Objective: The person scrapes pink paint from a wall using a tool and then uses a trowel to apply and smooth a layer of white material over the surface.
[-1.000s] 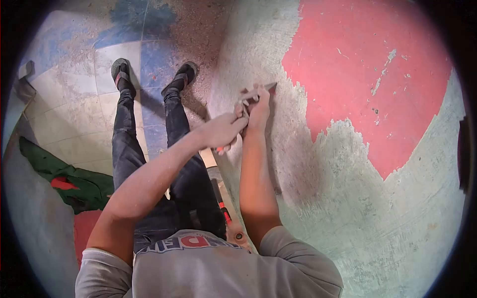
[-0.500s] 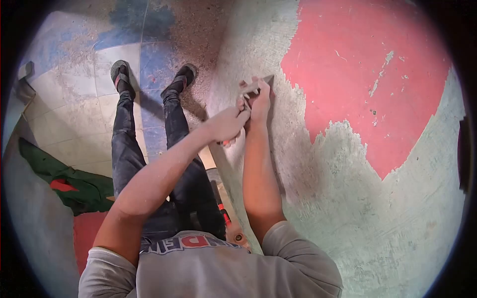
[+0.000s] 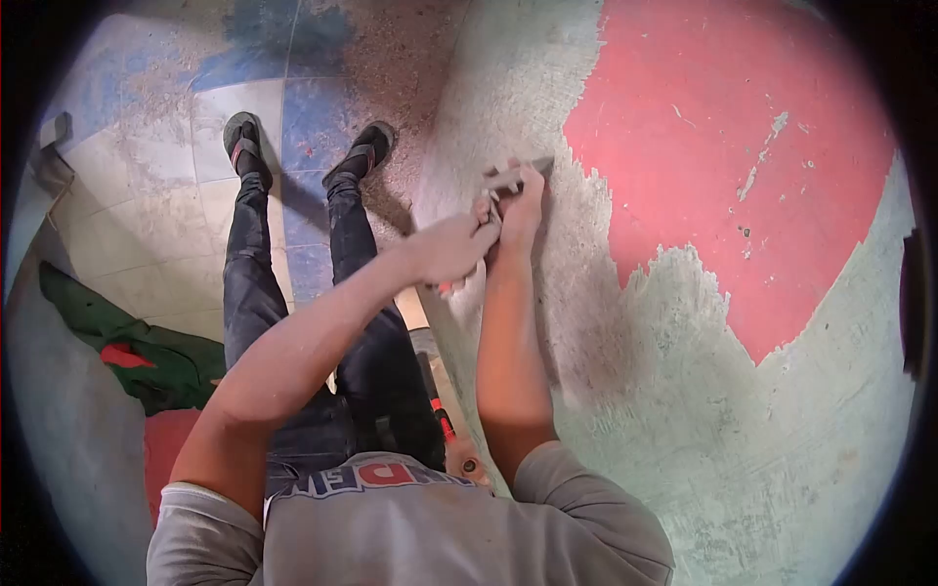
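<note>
My left hand is closed around a slim tool whose red end shows below the fingers, and its thin tip points up toward my other hand. My right hand, just to the right, grips a dusty flat grey tool, perhaps a scraper. Its dark pointed end sticks out beside the wall; contact with the wall cannot be made out. Both hands are close together and coated with pale dust. Fingers hide most of both tools. A large pink paint patch with jagged edges covers part of the wall.
Dusty blue and white floor tiles lie under my sandalled feet. A green cloth with a red patch is at the left. Near my waist are a black and red tool handle and a pale board. A small grey object stands far left.
The view has shifted slightly. Both hands and their tools sit a little lower and farther right in the picture, with the grips unchanged.
</note>
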{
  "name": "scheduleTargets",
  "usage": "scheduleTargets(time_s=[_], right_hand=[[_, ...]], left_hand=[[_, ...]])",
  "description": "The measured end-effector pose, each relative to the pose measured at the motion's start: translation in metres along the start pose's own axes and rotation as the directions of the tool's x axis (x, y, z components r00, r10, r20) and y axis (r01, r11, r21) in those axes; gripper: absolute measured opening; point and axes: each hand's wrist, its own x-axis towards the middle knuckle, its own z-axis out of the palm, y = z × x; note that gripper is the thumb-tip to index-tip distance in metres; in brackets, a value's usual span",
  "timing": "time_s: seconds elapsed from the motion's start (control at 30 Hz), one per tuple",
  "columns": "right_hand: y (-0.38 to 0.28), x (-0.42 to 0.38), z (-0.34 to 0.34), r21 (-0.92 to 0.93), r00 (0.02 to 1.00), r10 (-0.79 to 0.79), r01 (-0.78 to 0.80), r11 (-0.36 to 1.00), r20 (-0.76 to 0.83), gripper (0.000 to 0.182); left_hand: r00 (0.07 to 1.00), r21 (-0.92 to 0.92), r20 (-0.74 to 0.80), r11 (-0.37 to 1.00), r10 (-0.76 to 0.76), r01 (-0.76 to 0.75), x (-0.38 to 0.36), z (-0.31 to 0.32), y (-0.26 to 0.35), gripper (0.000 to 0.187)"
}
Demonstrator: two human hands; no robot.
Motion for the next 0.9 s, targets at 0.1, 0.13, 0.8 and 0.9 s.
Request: scheduleTargets(time_s=[0.1,0.13,0.8,0.9], right_hand=[[0.008,-0.023,-0.015,0.084,0.998,-0.007,0.012,0.996,-0.061,0.045],[0.006,-0.019,-0.017,0.058,0.999,-0.002,0.006,0.998,-0.054,0.047],[0.000,-0.012,-0.022,0.008,0.997,0.073,-0.073,0.997,-0.004,0.048],[-0.003,0.009,-0.016,-0.075,1.000,0.017,-0.017,0.997,-0.010,0.046]], left_hand=[[1.000,0.036,-0.030,0.999,-0.002,0.003,-0.016,0.018,-0.002,0.059],[0.998,0.021,-0.053,1.000,0.022,-0.021,-0.014,0.020,-0.003,0.059],[1.000,-0.150,-0.010,0.988,0.014,-0.015,-0.002,0.025,-0.012,0.051],[1.000,-0.168,-0.010,0.986,0.024,-0.025,0.004,0.019,-0.004,0.048]])
